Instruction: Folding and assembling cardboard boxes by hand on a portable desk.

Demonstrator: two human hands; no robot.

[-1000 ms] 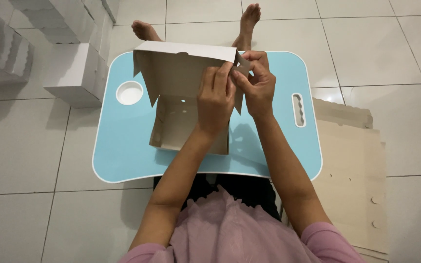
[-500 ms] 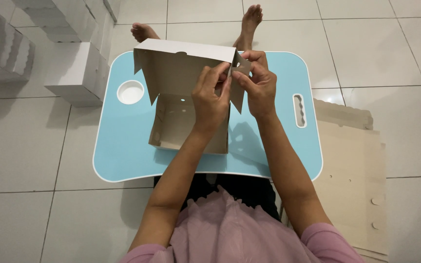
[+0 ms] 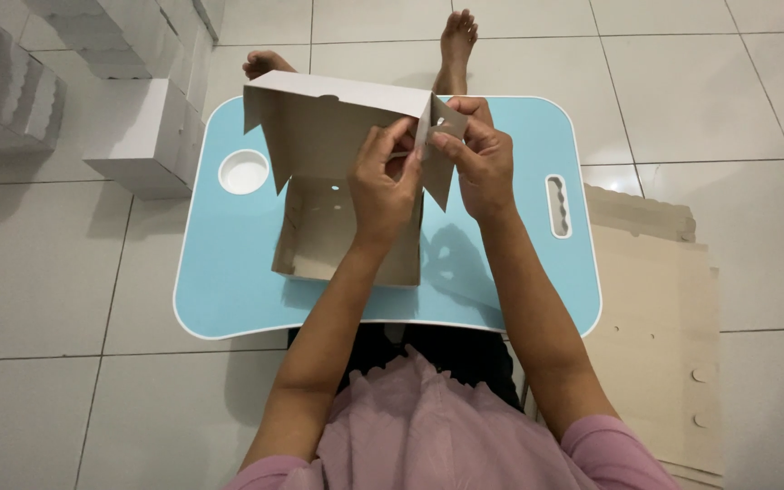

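On blue lap table (image 3: pixel 229 272), empty open cardboard box (image 3: pixel 328 218), both hands pinching flap (image 3: pixel 437 122)

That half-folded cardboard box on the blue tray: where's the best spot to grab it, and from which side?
Probably the raised right corner of the box, where the back wall meets the pointed side flap. Both the left hand and right hand pinch there, coming from the near side. The thin upright panels suit a fingertip pinch; the base lies flat on the tray, leaving little to grip.

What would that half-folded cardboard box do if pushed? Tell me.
The cardboard box looks thin and hollow, so probably light and quick to slide on the smooth blue lap table. Its unfolded flaps likely flex. With the tall raised lid, it may tip.
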